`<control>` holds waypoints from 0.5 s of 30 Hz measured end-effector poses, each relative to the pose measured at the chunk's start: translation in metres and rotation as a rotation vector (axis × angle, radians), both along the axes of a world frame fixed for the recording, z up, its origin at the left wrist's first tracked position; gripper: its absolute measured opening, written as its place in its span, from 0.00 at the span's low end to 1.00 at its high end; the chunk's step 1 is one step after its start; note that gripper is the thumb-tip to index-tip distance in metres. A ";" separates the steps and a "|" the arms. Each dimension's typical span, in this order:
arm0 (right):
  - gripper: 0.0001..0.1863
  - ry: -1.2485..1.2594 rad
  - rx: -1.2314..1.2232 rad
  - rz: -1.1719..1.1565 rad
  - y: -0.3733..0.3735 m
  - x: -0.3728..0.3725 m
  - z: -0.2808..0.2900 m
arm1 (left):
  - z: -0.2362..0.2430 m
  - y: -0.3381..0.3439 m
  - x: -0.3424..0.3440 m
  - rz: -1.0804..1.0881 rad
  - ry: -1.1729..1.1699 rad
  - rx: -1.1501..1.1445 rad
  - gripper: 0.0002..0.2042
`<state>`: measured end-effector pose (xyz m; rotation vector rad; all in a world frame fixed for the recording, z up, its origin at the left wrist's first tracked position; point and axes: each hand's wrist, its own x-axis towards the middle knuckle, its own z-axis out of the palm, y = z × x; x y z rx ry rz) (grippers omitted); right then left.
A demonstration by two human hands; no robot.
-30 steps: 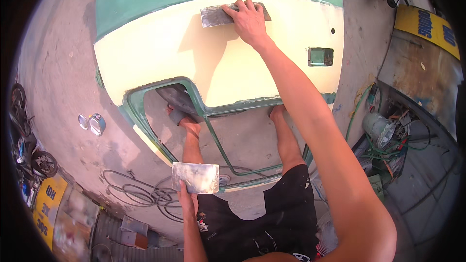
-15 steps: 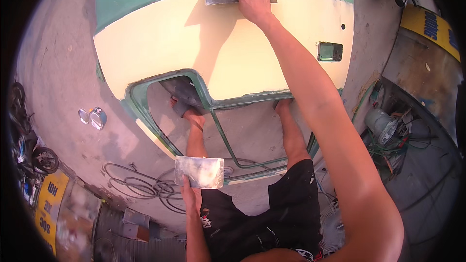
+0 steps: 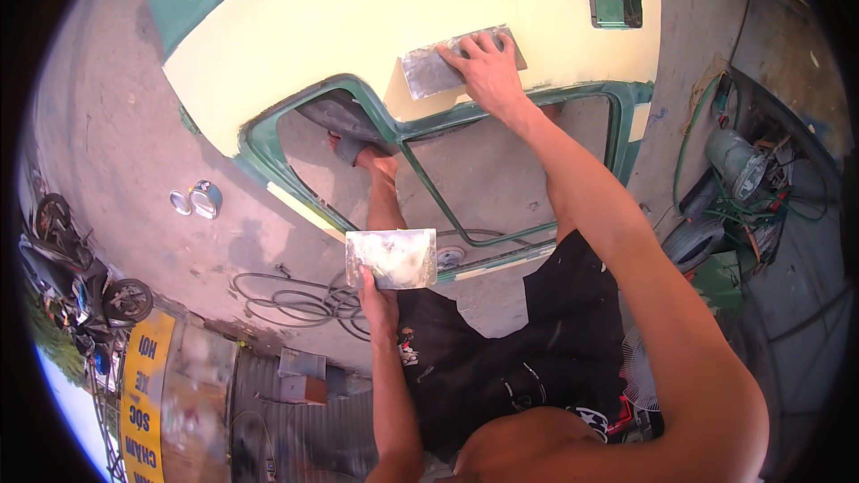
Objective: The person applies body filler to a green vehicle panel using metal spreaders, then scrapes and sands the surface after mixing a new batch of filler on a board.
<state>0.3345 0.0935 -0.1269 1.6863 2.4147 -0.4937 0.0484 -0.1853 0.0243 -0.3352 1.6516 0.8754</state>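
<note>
Your right hand [image 3: 490, 72] has its fingers spread over a blade [image 3: 429, 72], gripping it on or just above the cream face of the door [image 3: 304, 27], near the window edge; contact cannot be confirmed. Your left hand [image 3: 380, 304] pinches a plate [image 3: 394, 259], thumb on top, fingers beneath hidden; pale smears on it. The door lies in front of you, its far edge cut off. Progress, judged: cream covers most of the visible face; green is left bare at the far left corner and along the window frame [image 3: 258, 139]. Whether the surface is finished, cannot tell. Count: one door, one blade, one plate; beyond the door's left edge, one tin [image 3: 208, 200] and one lid [image 3: 181, 203].
</note>
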 end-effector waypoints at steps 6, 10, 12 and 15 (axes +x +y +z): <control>0.40 0.024 -0.034 0.109 -0.092 0.045 -0.015 | 0.004 0.022 0.009 -0.134 -0.024 -0.047 0.28; 0.40 -0.003 -0.107 0.230 -0.097 0.071 0.000 | 0.017 0.084 0.035 -0.080 -0.137 0.151 0.28; 0.35 0.042 -0.211 0.135 -0.079 0.070 0.028 | 0.020 0.119 0.049 -0.101 -0.108 0.292 0.28; 0.27 0.479 -0.451 -0.390 -0.026 0.054 0.111 | 0.023 0.173 0.074 -0.099 -0.079 0.409 0.28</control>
